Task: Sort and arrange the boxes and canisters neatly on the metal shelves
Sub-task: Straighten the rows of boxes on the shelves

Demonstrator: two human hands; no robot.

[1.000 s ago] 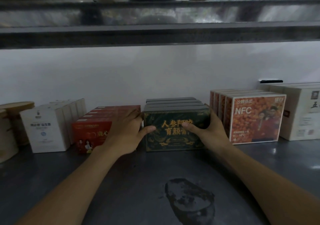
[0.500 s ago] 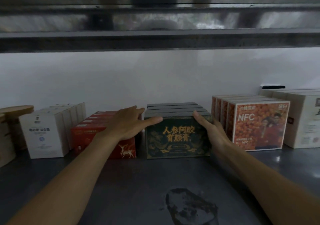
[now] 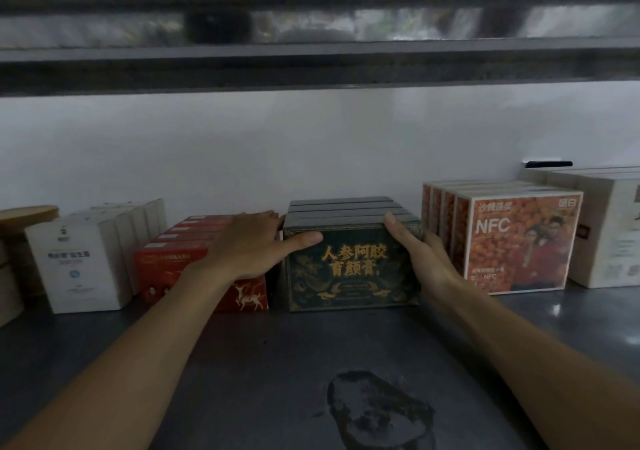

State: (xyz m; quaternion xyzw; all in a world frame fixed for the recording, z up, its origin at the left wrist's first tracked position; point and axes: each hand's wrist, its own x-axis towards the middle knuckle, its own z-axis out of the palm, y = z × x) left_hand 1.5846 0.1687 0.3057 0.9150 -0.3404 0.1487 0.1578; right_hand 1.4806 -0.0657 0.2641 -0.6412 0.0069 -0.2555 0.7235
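The fingers (image 3: 258, 219) of the left hand (image 3: 242, 249) lie straight and together, reaching back along the left side of the dark green gold-lettered boxes (image 3: 351, 269), above the red deer-print boxes (image 3: 166, 264). The left thumb is spread apart from them, across the upper front of the foremost green box. The right hand (image 3: 424, 259) mirrors it. Its thumb rests on the top front edge, while its fingers slip into the gap beside the orange NFC boxes (image 3: 519, 242), where I cannot tell how they lie. The green row stands on the metal shelf (image 3: 270, 356) between the two palms, filed front to back and pushed toward the white wall.

By the look of it, most of the sorting here is done. White boxes (image 3: 79, 266), red, green, orange and cream boxes (image 3: 609, 238) each form their own row, faces forward, with the fronts roughly in one line. What is in hand seems to be squaring the green row. The gaps between rows remain uneven, wider to the right of the green than to its left. A wooden-lidded canister (image 3: 24, 214) stands at the far left, cut off by the frame, so its placement cannot be judged. The upper shelf (image 3: 311, 65) is too blurred to read.
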